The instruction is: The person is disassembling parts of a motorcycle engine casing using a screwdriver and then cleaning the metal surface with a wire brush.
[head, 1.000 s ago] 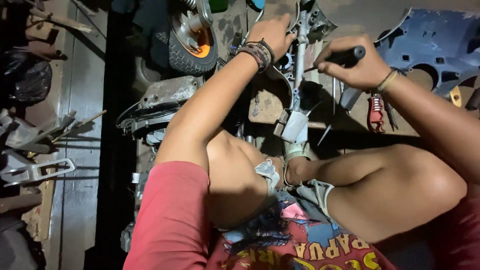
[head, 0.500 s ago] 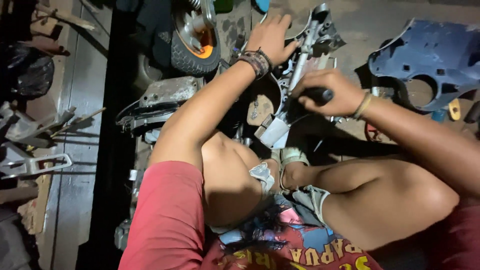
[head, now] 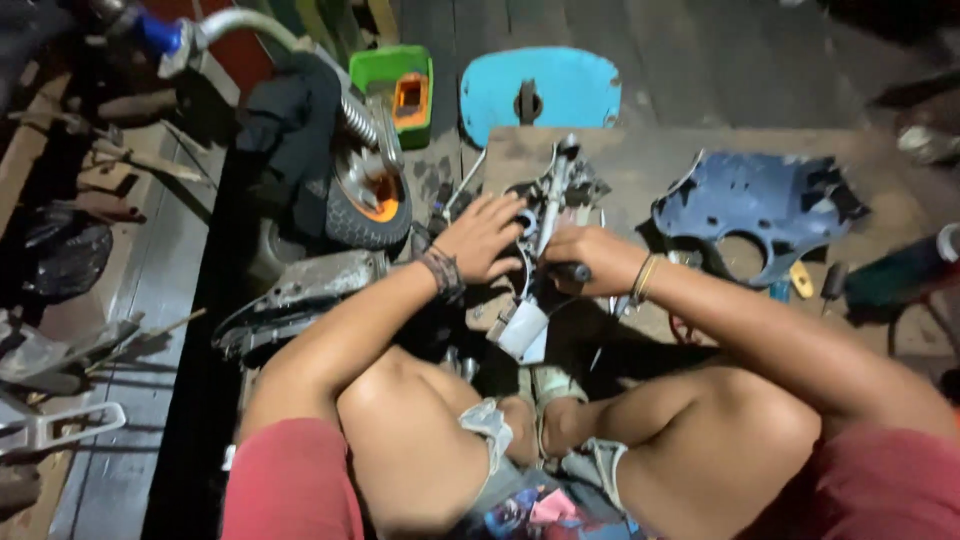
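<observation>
I sit on a wooden floor with my knees bent. Between my feet stands a grey metal motorcycle part [head: 548, 215], long and narrow, with a white block [head: 522, 330] at its near end. My left hand [head: 482, 236] lies flat against the left side of that part, fingers spread; a dark bracelet is on the wrist. My right hand [head: 590, 258] is closed around a black tool handle [head: 572, 272] pressed to the part's right side. The tool's tip is hidden by the part.
A blue plastic fairing piece [head: 752, 212] lies right of the part. A light blue panel [head: 540, 88] and a green container [head: 395, 82] sit farther away. A small wheel with an orange hub [head: 368, 200] and a spring stand at the left. Loose tools lie far left.
The view has shifted so the work sits lower in frame. My right hand moved left and closer onto the part. My left hand slid down along its left side.
</observation>
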